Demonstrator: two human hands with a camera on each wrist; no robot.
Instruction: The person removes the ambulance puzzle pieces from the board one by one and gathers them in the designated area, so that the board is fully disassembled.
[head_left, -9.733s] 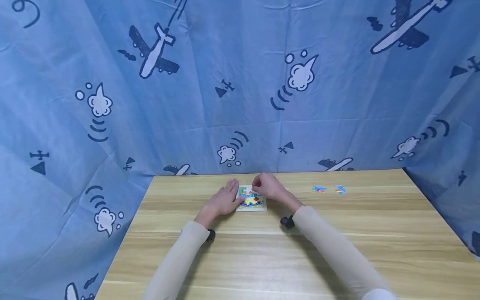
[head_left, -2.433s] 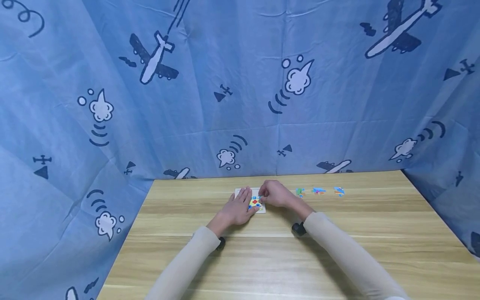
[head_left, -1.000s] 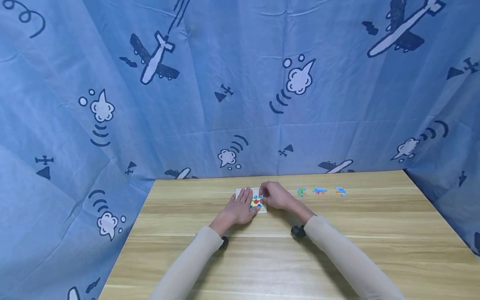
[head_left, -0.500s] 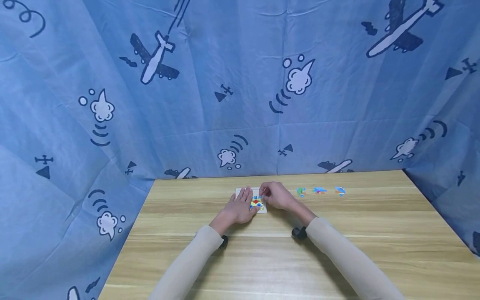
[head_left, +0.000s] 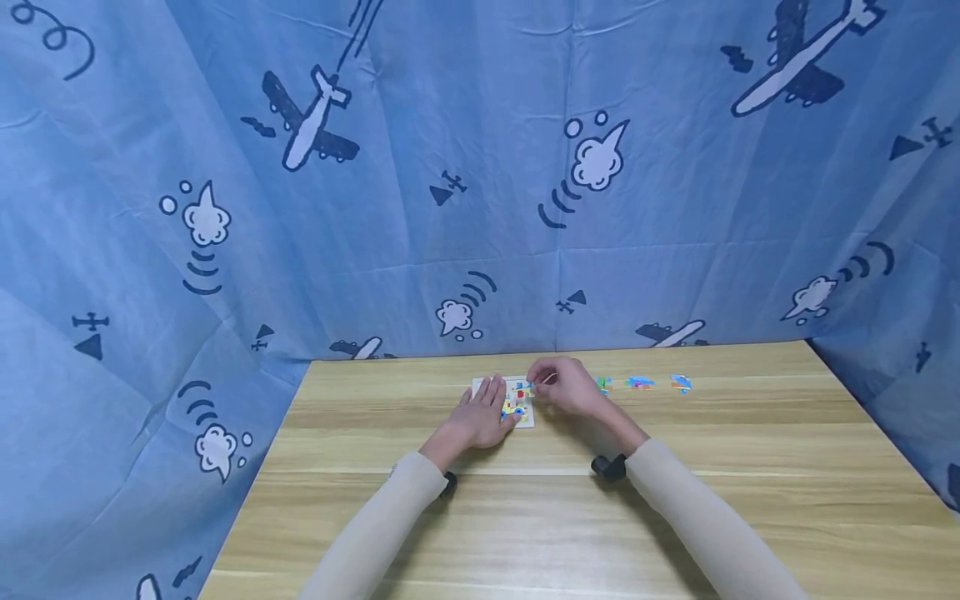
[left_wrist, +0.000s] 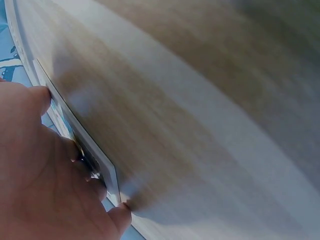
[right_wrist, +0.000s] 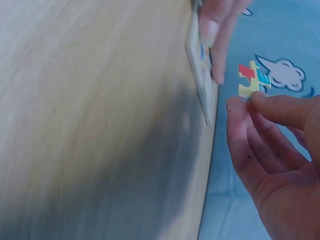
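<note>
A small jigsaw puzzle in a white-framed board (head_left: 528, 423) lies at the back middle of the table. Across its left part my left hand (head_left: 480, 417) rests with fingers extended, covering that side of the picture. In the left wrist view the hand (left_wrist: 45, 170) lies over the board (left_wrist: 85, 135), its fingertips along the edges. Just right of the board, my right hand (head_left: 572, 388) pinches a puzzle piece (right_wrist: 254, 80) between thumb and fingers. The piece is yellow with red and teal parts, and it is raised above the board.
To the right on the wooden table (head_left: 517, 525) lie three loose pieces: a green one (head_left: 604, 384) partly behind the right hand, a blue and pink one (head_left: 641, 382), and a blue and orange one (head_left: 681, 383). A blue patterned curtain (head_left: 502, 217) hangs behind the table.
The right hand has drawn a piece up from the board's right side and shifted slightly right. Since the oldest frame, a green piece joined the loose ones and the left hand slid right over the puzzle.
</note>
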